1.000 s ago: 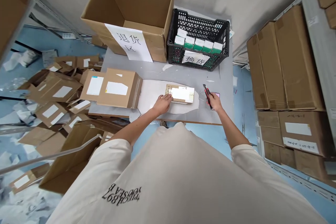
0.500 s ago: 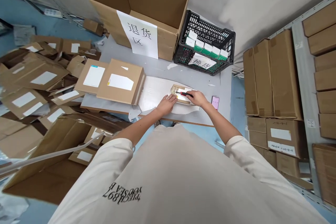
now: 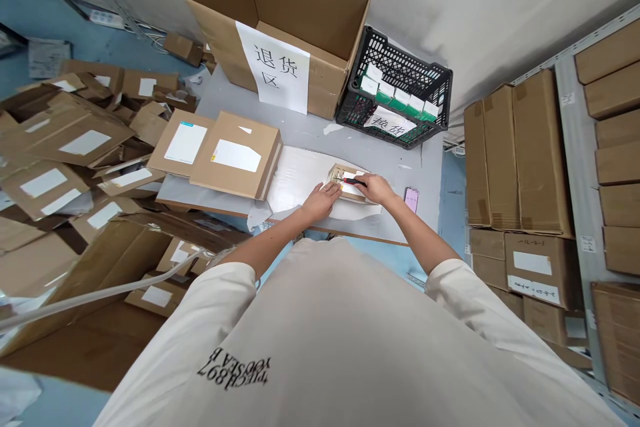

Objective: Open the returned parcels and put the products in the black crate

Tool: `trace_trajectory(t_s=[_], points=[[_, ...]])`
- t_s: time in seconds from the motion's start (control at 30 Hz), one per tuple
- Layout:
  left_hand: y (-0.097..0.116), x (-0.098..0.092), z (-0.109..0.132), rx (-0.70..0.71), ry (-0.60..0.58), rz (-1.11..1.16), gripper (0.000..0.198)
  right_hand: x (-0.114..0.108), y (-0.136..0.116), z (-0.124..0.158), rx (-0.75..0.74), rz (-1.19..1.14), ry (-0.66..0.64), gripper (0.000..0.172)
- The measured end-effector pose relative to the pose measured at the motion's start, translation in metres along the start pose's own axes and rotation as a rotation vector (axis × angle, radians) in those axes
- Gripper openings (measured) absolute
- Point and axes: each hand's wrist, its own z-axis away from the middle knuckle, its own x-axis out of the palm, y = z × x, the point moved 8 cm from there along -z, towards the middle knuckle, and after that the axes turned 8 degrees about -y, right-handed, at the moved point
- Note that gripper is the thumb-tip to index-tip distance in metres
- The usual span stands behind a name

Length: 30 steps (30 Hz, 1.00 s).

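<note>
A small cardboard box [image 3: 356, 197] with a white label lies on a white sheet [image 3: 295, 177] on the table. My left hand [image 3: 323, 201] grips the box's near left corner, its fingers over the edge. A ring shows on one finger. In my right hand [image 3: 376, 187] is a slim utility knife [image 3: 354, 181] with a red and black handle. My fingers are closed around it, and its tip points left at the taped end of the box, near my left fingertips. The exact contact of the tip is too small to tell.
Two flat cardboard boxes [image 3: 240, 153] lie to the left. Behind stand a large open carton [image 3: 325, 90] and a black crate [image 3: 400, 60] holding green-white boxes. A pink phone [image 3: 411, 200] lies right. Discarded boxes [image 3: 80, 140] cover the floor; shelves [image 3: 575, 147] of cartons stand right.
The camera view has shifted slightly. The knife and my right hand have moved only a little against the box, and my left hand keeps its place at the corner.
</note>
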Motion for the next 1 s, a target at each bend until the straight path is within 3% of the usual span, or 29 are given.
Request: trace_trajectory(t_s=[0.33, 0.53, 1.0], points=[[0.0014, -0.0009, 0.0006, -0.008, -0.017, -0.013, 0.078, 0.0007, 0.0014, -0.0002, 0.014, -0.024, 0.026, 0.04], [0.0008, -0.0003, 0.001, -0.007, -0.008, -0.013, 0.089, 0.0035, 0.0056, -0.0025, -0.008, -0.019, 0.023, 0.042], [0.0009, -0.0008, -0.0014, -0.009, -0.017, -0.025, 0.082, -0.0035, -0.0014, -0.0074, -0.012, 0.036, -0.012, 0.041]])
